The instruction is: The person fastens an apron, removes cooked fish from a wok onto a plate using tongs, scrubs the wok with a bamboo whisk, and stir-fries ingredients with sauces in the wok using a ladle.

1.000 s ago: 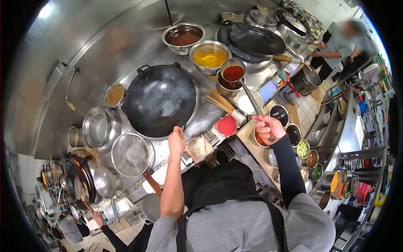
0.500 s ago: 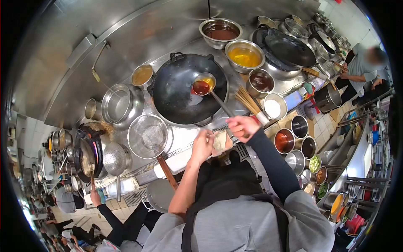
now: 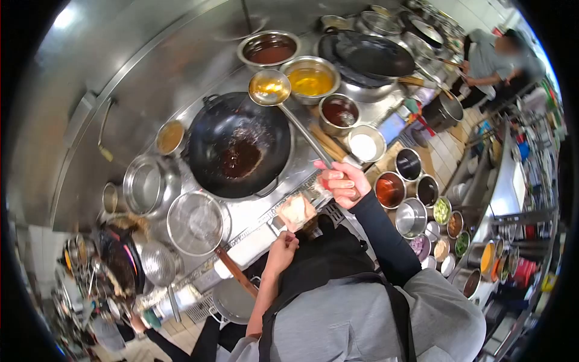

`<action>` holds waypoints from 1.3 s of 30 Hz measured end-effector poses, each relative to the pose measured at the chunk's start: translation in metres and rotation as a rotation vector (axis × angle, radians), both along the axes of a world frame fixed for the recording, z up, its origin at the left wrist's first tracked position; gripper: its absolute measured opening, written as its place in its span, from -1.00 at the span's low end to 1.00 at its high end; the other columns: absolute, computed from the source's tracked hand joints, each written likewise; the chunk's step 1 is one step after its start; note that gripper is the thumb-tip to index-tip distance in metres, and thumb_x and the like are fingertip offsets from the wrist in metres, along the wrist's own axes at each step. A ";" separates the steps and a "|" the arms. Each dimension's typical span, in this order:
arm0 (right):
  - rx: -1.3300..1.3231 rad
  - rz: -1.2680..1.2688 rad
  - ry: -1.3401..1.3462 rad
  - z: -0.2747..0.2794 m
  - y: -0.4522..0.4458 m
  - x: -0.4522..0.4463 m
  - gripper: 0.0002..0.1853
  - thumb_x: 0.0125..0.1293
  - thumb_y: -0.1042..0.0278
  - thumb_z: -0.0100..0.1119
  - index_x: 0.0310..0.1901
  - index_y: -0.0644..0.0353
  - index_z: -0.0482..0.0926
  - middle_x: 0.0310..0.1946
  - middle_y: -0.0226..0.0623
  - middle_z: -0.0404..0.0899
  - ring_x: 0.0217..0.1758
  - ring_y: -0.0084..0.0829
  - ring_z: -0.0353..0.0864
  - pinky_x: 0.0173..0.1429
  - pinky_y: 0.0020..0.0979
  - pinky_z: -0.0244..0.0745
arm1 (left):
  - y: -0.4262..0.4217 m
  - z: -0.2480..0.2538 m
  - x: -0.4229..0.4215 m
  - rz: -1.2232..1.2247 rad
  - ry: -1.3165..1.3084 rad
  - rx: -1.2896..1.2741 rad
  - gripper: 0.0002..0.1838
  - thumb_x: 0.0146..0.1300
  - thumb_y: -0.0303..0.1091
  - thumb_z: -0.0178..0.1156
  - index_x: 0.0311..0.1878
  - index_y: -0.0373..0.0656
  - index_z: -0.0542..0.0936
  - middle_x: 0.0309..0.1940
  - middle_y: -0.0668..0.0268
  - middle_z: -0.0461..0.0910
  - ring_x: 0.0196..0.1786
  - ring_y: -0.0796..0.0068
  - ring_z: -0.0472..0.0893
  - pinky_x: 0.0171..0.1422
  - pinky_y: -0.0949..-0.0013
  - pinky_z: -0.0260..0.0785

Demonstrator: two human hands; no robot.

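Observation:
My right hand (image 3: 345, 184) is closed around the handle of a long metal ladle (image 3: 306, 134). The ladle's bowl, with yellow liquid in it, is over the near-left rim of a steel bowl of yellow liquid (image 3: 310, 78). Below it stands a black wok (image 3: 205, 142) with a dark brown, shiny puddle of sauce (image 3: 240, 160) at its bottom. My left hand (image 3: 281, 252) is low at the counter's front edge, fingers curled, with nothing visible in them. Just beyond it lies a pale, crumpled cloth-like thing (image 3: 296, 212), apart from the fingers.
A wire strainer (image 3: 194, 223) and a perforated ladle (image 3: 158, 264) lie to the left. Behind are bowls of reddish-brown liquid (image 3: 268, 51) and dark sauce (image 3: 339, 114). Seasoning pots (image 3: 390, 189) stand right. Another person's arm (image 3: 166, 344) is at lower left; people (image 3: 491, 60) stand upper right.
The ladle has moved from above the wok to the yellow-liquid bowl. Its red liquid is gone, and dark sauce now lies in the wok. My left hand has drawn back from the pale thing.

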State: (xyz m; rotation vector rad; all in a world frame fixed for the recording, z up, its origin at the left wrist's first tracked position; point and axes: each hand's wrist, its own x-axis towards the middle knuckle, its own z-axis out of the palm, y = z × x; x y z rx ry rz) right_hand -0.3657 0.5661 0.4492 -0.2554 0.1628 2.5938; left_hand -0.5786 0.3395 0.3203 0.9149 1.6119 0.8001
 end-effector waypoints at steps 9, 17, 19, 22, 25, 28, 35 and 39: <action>0.523 -0.101 -1.161 0.026 -0.004 0.107 -0.80 0.50 0.36 0.11 0.03 0.29 0.48 -0.47 -0.47 0.39 -0.67 -0.62 0.31 -0.69 -0.46 0.19 | 0.042 0.008 -0.019 -0.020 -0.012 -0.019 -0.79 0.48 -0.42 0.24 0.03 -0.37 0.55 -0.21 0.17 0.71 -0.20 0.43 0.73 -0.11 0.36 0.58; 0.540 -0.058 -1.305 -0.010 0.012 0.112 -0.86 0.44 0.39 0.12 -0.09 0.26 0.50 -0.48 -0.41 0.43 -0.65 -0.59 0.33 -0.65 -0.46 0.24 | 0.048 0.004 -0.020 -0.122 0.026 0.018 -0.76 0.49 -0.40 0.25 0.07 -0.36 0.53 -0.16 0.16 0.71 -0.19 0.42 0.73 -0.11 0.36 0.57; 0.420 -0.078 -1.116 -0.010 0.016 0.120 -0.78 0.47 0.40 0.10 0.06 0.29 0.47 -0.43 -0.45 0.39 -0.59 -0.64 0.28 -0.60 -0.52 0.19 | 0.044 0.002 -0.018 -0.093 0.029 0.026 -0.74 0.48 -0.35 0.26 0.04 -0.36 0.56 -0.20 0.08 0.73 -0.20 0.32 0.77 -0.08 0.29 0.59; 0.324 -0.118 -0.963 -0.005 0.015 0.122 -0.65 0.52 0.40 0.08 0.25 0.34 0.38 -0.39 -0.50 0.34 -0.56 -0.70 0.20 -0.58 -0.56 0.10 | 0.033 0.003 -0.020 -0.067 0.029 0.024 -0.73 0.47 -0.33 0.26 0.04 -0.37 0.57 -0.22 0.04 0.75 -0.21 0.28 0.79 -0.07 0.25 0.60; 0.283 -0.161 -0.850 -0.001 0.005 0.125 -0.66 0.54 0.38 0.08 0.25 0.33 0.39 -0.39 -0.51 0.33 -0.56 -0.71 0.18 -0.59 -0.57 0.07 | 0.024 0.007 -0.022 -0.049 0.017 0.010 -0.73 0.48 -0.34 0.25 0.06 -0.38 0.57 -0.22 0.06 0.75 -0.20 0.32 0.77 -0.07 0.26 0.60; 0.294 -0.192 -0.848 -0.003 -0.001 0.128 -0.68 0.56 0.36 0.08 0.23 0.29 0.42 -0.39 -0.52 0.33 -0.56 -0.72 0.18 -0.59 -0.58 0.05 | 0.012 -0.001 -0.026 -0.028 -0.018 -0.014 -0.74 0.48 -0.35 0.25 0.05 -0.37 0.57 -0.23 0.10 0.74 -0.20 0.37 0.75 -0.07 0.28 0.60; 0.320 -0.240 -0.837 -0.004 -0.026 0.112 -0.70 0.59 0.32 0.05 0.23 0.24 0.44 -0.39 -0.50 0.36 -0.60 -0.72 0.20 -0.63 -0.59 0.09 | -0.004 -0.010 -0.035 -0.005 -0.092 -0.034 -0.76 0.48 -0.37 0.26 0.04 -0.36 0.56 -0.23 0.14 0.73 -0.20 0.41 0.73 -0.05 0.29 0.59; 0.323 -0.204 -0.603 -0.006 -0.055 0.088 -0.66 0.63 0.30 -0.04 0.30 0.25 0.44 -0.41 -0.52 0.33 -0.65 -0.72 0.22 -0.69 -0.57 0.16 | -0.015 -0.021 -0.038 -0.028 -0.062 0.007 -0.78 0.48 -0.39 0.26 0.04 -0.33 0.55 -0.17 0.14 0.72 -0.19 0.42 0.72 -0.08 0.32 0.58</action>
